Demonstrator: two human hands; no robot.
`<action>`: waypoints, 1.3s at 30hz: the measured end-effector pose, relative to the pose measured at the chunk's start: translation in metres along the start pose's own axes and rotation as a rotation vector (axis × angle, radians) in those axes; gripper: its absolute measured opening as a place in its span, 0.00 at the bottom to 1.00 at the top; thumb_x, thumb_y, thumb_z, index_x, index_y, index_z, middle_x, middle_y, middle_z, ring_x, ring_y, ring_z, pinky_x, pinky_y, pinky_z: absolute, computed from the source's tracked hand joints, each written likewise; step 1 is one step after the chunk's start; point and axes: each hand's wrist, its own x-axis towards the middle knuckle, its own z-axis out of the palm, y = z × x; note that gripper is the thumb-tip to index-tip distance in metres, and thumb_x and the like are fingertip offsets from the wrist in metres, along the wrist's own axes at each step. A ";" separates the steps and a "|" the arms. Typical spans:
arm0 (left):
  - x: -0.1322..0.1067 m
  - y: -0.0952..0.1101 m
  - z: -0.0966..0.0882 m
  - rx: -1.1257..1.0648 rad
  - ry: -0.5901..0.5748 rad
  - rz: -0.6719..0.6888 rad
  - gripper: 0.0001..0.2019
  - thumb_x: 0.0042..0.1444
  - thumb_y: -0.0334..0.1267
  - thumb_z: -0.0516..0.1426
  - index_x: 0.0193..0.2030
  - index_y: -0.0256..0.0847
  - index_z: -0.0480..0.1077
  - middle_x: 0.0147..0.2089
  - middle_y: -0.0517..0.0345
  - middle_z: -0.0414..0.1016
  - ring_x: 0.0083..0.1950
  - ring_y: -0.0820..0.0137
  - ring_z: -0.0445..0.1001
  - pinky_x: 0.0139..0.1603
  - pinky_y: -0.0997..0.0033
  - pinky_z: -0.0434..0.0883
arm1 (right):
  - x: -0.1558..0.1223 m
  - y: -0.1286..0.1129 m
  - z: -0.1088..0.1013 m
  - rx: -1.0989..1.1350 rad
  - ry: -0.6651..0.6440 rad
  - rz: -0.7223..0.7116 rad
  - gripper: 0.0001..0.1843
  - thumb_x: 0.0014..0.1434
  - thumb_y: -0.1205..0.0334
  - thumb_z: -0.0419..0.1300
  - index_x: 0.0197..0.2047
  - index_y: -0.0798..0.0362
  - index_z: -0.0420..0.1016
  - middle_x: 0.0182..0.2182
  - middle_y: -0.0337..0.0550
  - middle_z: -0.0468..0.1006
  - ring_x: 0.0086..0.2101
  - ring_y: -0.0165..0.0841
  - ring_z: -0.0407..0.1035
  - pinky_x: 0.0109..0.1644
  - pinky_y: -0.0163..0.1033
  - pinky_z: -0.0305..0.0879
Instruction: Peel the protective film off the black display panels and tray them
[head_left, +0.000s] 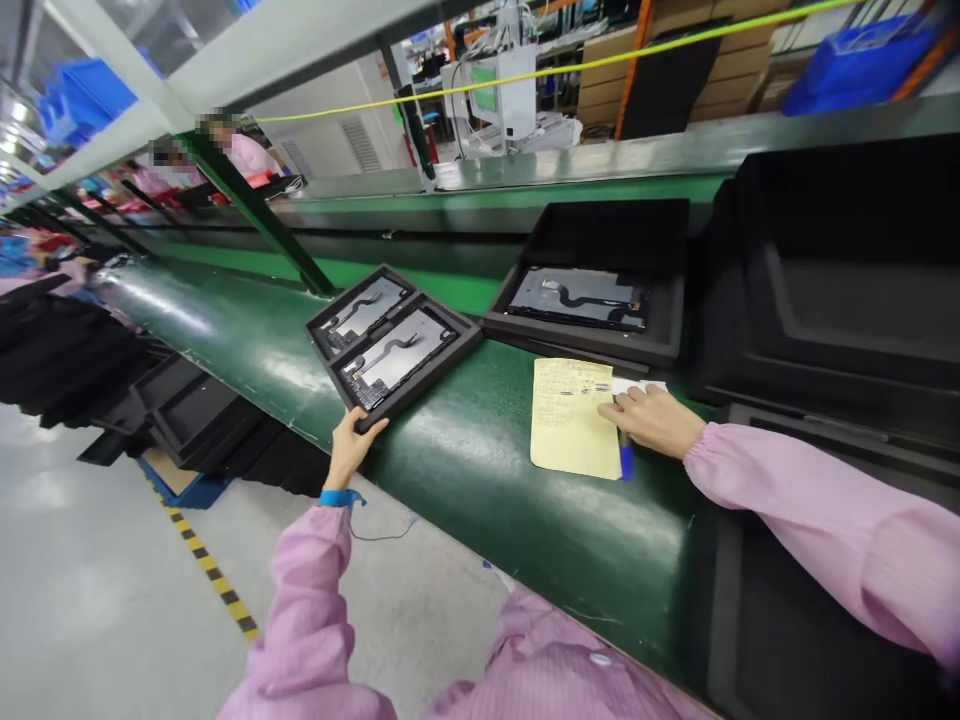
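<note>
My left hand (352,440) grips the near corner of a black tray (394,340) that lies on the green conveyor belt (480,470). The tray has two compartments, each with a flat grey panel and a black ribbon cable. My right hand (652,415) rests palm down, fingers curled, on the right edge of a yellow handwritten sheet (571,415) lying on the belt. A blue-tipped object (625,462) shows just under this hand; whether the hand holds it is unclear.
Another black tray (592,305) with one panel sits further along the belt. Stacked black trays (840,290) stand at the right and more (112,380) by the floor at left. Other workers in pink (240,150) are far left. Yellow-black floor tape (214,575) runs below.
</note>
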 end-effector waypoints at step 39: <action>0.234 0.109 0.191 0.064 -0.093 0.029 0.19 0.59 0.33 0.53 0.57 0.30 0.60 0.70 0.21 0.44 0.75 0.48 0.32 0.69 0.41 0.40 | 0.045 -0.079 0.053 0.935 0.611 0.572 0.29 0.60 0.45 0.56 0.20 0.55 0.49 0.16 0.31 0.50 0.19 0.22 0.47 0.26 0.29 0.50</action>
